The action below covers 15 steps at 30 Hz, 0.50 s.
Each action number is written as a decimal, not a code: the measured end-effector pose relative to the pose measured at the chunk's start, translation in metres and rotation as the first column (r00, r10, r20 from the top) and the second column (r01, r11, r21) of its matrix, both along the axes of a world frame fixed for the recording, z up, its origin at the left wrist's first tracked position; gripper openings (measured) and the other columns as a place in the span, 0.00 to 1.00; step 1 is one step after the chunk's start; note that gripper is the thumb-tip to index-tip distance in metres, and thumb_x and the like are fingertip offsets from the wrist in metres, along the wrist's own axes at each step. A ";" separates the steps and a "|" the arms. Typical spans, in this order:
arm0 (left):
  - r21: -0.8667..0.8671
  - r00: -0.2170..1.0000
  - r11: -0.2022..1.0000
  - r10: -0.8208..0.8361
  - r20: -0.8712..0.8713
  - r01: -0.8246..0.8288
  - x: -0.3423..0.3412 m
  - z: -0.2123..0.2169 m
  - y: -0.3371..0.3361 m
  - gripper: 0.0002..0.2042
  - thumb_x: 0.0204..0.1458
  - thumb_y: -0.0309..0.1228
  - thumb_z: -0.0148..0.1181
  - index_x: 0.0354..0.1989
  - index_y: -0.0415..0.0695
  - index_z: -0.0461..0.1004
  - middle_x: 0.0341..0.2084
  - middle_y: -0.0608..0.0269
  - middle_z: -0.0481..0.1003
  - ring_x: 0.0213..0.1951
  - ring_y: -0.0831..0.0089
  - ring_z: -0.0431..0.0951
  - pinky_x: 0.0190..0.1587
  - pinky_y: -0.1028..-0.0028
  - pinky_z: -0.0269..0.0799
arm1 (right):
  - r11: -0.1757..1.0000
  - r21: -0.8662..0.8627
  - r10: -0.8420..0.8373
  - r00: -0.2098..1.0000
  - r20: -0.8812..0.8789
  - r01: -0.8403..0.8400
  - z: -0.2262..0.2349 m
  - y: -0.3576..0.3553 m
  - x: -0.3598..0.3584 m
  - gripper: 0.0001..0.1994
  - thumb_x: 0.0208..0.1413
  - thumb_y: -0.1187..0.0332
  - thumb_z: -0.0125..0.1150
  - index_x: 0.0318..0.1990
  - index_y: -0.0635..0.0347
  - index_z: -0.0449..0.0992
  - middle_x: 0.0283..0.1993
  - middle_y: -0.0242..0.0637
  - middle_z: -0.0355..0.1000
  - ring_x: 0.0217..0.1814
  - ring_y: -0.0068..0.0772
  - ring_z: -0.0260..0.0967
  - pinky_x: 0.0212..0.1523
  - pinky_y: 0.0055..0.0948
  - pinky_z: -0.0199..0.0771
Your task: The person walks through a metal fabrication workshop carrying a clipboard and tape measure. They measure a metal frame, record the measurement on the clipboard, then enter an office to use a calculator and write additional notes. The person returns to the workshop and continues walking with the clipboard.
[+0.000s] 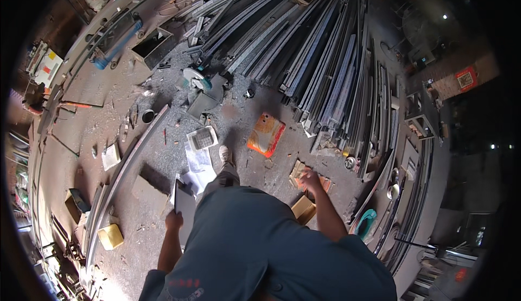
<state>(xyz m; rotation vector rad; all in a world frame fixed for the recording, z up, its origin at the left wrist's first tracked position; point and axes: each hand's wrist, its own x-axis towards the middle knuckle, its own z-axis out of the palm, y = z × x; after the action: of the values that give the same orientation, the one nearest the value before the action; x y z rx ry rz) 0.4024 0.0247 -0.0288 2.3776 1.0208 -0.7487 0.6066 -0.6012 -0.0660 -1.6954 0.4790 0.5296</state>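
My left hand (173,220) is closed on the edge of a dark grey flat panel (185,206), held upright or tilted beside my left leg. White paper sheets (198,166) lie on the floor just beyond the panel. On the right, my right hand (311,181) reaches down over flattened cardboard (296,173). Its fingers are curled together; whatever is between them is too small to make out. Close below that hand stands an open cardboard box (304,209). A pale tray (202,137) with a grey calculator-like device in it sits past the papers.
Long metal profiles (320,62) fan out across the floor ahead. An orange-and-tan sack or pad (266,134) lies near my shoe (224,154). A cut-off saw (202,84) stands farther away. At left are a long rail (127,165) and a yellow container (110,237).
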 end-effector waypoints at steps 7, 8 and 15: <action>0.148 0.980 0.989 -0.057 0.189 0.029 0.234 0.026 0.066 0.17 0.55 0.45 0.56 0.45 0.46 0.76 0.38 0.45 0.79 0.43 0.45 0.78 0.45 0.52 0.73 | 0.926 -0.140 0.316 0.922 -0.226 -0.351 0.005 0.048 0.035 0.16 0.51 0.83 0.53 0.49 0.67 0.71 0.25 0.42 0.73 0.26 0.33 0.74 0.26 0.34 0.76; 0.162 0.968 0.987 -0.046 0.246 0.006 0.260 0.035 0.077 0.17 0.55 0.45 0.56 0.45 0.46 0.76 0.38 0.44 0.78 0.44 0.45 0.78 0.45 0.52 0.73 | 0.826 -0.290 0.456 0.875 -0.160 -0.483 0.011 0.052 0.054 0.15 0.53 0.81 0.54 0.50 0.66 0.72 0.26 0.42 0.74 0.26 0.31 0.74 0.27 0.32 0.76; -0.079 0.767 0.931 0.339 0.545 -0.356 0.345 0.050 0.119 0.24 0.56 0.45 0.56 0.52 0.36 0.73 0.44 0.39 0.77 0.48 0.45 0.77 0.51 0.57 0.71 | 0.784 -0.294 0.441 0.824 -0.355 -0.547 0.039 0.084 0.221 0.16 0.54 0.81 0.48 0.50 0.66 0.73 0.25 0.45 0.73 0.24 0.32 0.73 0.24 0.31 0.74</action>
<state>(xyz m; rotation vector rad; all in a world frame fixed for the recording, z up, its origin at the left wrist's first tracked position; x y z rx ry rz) 0.7478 0.1438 0.0211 2.1254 1.1555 0.1004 0.8277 -0.5169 -0.0274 -2.1595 0.3300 1.1287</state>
